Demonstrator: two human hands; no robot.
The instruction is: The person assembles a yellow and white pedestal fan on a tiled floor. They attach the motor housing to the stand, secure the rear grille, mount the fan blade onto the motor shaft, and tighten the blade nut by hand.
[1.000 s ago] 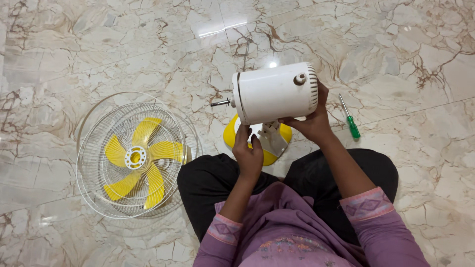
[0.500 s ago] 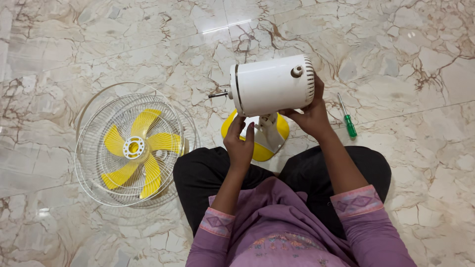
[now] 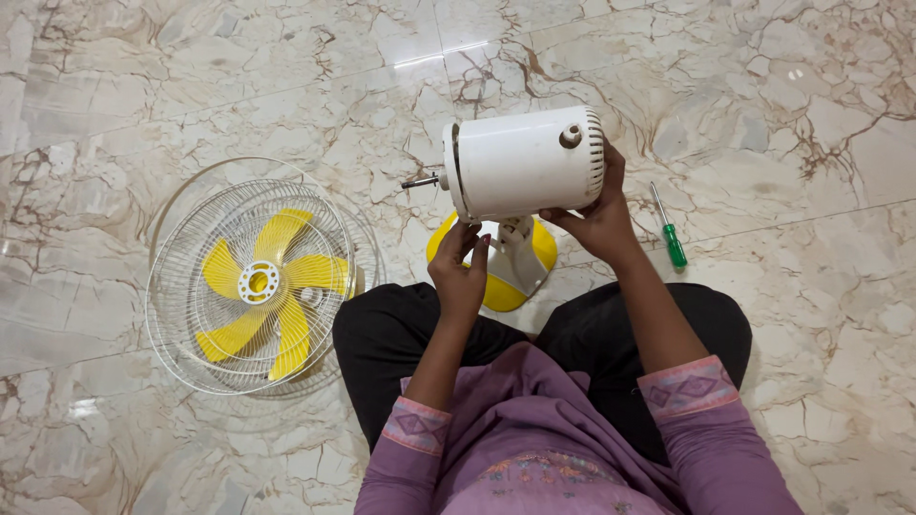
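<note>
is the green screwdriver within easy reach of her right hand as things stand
Probably yes, once it lets go: the right hand grips the rear of the white motor housing, and the green screwdriver lies on bare floor just beside it, nothing between.

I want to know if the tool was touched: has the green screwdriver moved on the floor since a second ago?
No. The green screwdriver lies at the same spot by the floor tile seam; only the camera shifted.

Purple long-sleeved top; cuffs banded pink with diamond pattern. Small floral embroidery on the front. Black trousers. Both hands bare.
</note>
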